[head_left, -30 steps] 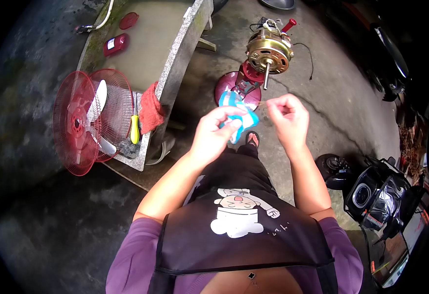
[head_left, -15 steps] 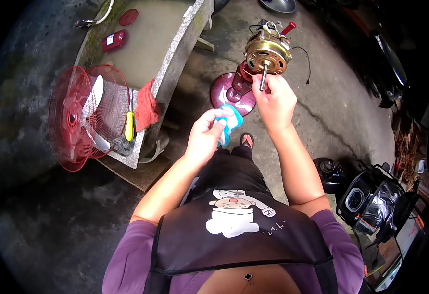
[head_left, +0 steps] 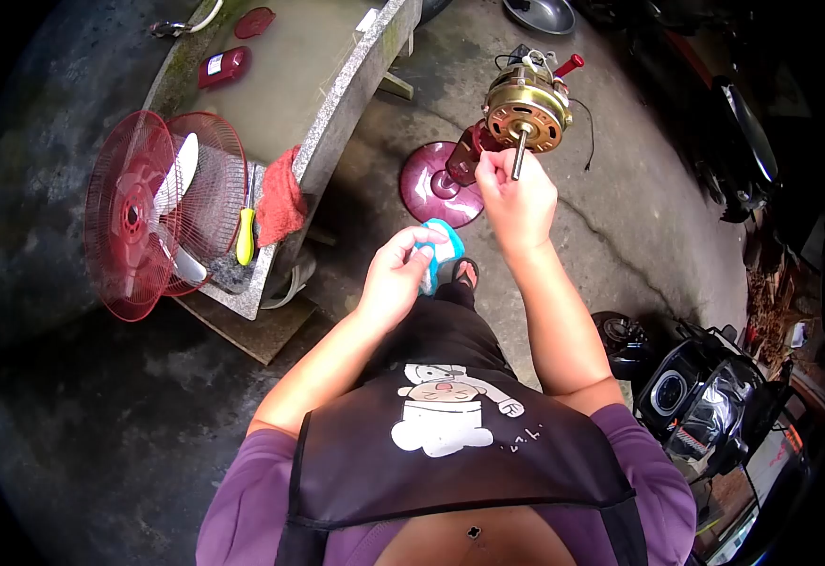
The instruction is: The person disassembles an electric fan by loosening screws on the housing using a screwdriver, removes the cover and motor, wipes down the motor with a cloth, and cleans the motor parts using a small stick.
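My left hand (head_left: 396, 274) is closed on a blue and white cloth (head_left: 445, 242), pinched between thumb and fingers in front of my legs. Just below the brass-coloured fan motor (head_left: 524, 111), my right hand (head_left: 518, 200) is closed, its fingertips beside the motor's metal shaft (head_left: 520, 156). Whatever those fingers grip is too small to make out. The motor sits on a stand with a round dark red base (head_left: 429, 184), partly hidden behind the motor and my hand.
At left, red fan grilles (head_left: 134, 217) with white blades lean by a stone basin (head_left: 337, 104). A yellow-handled screwdriver (head_left: 246, 236) and red cloth (head_left: 281, 201) lie on its edge. A metal bowl (head_left: 543, 13) is beyond; a motorbike (head_left: 705, 396) stands right.
My right hand has moved from beside the cloth up to the motor shaft. My left hand has lowered slightly with the cloth. The whole view has shifted a little.
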`<action>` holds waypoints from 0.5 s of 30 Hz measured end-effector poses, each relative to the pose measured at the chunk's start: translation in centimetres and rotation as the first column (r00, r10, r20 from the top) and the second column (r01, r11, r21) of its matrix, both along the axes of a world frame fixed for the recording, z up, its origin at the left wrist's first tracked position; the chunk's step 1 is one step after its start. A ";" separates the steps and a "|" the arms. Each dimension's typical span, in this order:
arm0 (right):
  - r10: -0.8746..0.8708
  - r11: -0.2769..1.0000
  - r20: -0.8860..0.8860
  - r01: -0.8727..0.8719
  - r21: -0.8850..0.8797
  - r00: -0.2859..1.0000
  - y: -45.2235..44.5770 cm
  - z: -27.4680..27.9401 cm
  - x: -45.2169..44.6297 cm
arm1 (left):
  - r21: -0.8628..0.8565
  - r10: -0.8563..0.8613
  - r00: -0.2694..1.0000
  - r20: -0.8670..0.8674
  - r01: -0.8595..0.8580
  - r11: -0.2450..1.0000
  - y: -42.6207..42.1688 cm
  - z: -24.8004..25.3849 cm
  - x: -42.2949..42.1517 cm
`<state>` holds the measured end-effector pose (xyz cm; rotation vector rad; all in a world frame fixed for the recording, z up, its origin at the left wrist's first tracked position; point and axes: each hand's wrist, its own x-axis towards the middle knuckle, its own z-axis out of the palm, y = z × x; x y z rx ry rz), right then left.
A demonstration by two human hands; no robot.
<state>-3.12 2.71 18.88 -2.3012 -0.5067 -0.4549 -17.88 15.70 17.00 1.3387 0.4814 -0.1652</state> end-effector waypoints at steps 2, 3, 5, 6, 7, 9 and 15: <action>-0.008 0.999 0.038 0.010 -0.046 0.999 -0.1 -0.3 -0.1 | 0.008 -0.002 1.000 0.008 0.002 1.000 0.0 0.1 0.0; 0.002 1.000 0.118 0.001 -0.026 0.993 -0.3 -0.9 0.0 | -0.010 -0.017 1.000 -0.003 0.017 1.000 0.1 0.1 0.0; 0.014 1.000 0.194 -0.012 -0.013 0.981 -1.0 -1.4 0.0 | -0.034 -0.029 0.999 -0.018 0.028 0.999 0.2 -0.1 -0.2; 0.013 0.999 0.230 -0.003 -0.043 0.973 -1.4 -1.5 -0.1 | -0.022 -0.028 1.000 0.003 0.028 0.999 0.3 -0.3 -0.2; 0.013 0.997 0.265 0.007 -0.073 0.964 -1.9 -1.6 -0.1 | -0.010 -0.028 0.999 0.024 0.028 1.000 0.3 -0.5 -0.2; 0.040 0.998 0.299 -0.027 -0.049 0.953 -2.5 -1.5 -0.3 | -0.024 -0.017 1.000 0.025 0.018 1.000 0.2 -0.8 -0.2; 0.047 0.997 0.363 -0.066 0.039 0.931 -4.1 0.8 -2.5 | -0.031 -0.005 1.000 0.005 0.005 0.999 -0.1 -0.5 0.2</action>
